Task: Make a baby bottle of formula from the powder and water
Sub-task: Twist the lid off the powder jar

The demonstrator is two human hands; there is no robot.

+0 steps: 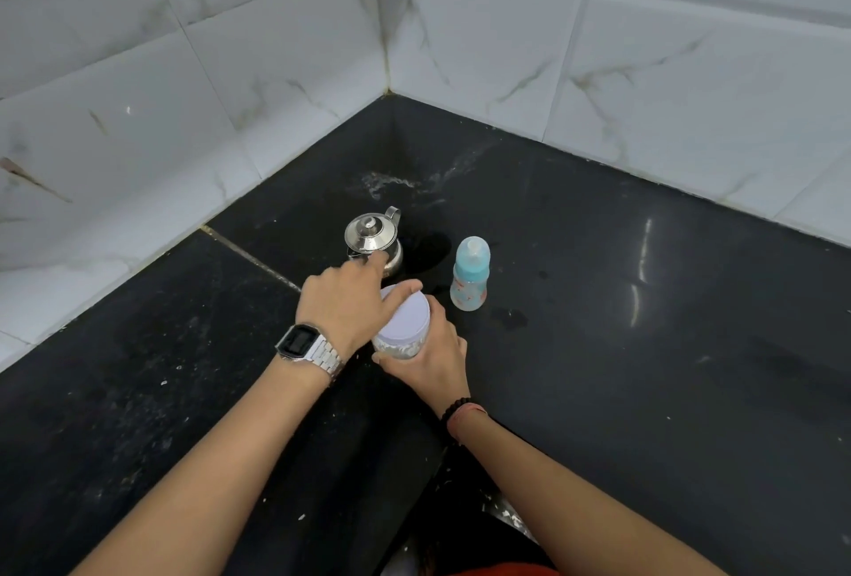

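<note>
Two hands on the powder jar, near the baby bottle: right hand wrapped round the body, left hand fingers clamped over the white lid. Best held firm, twisted level, no spill.

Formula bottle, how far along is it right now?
Nothing looks done: the bottle stands capped on the counter, apart from both hands, and the kettle has its lid on. In hand: the right hand grips the powder jar while the left hand rests on its lid. Left: open jar and bottle, add water and powder, close, shake.
</note>
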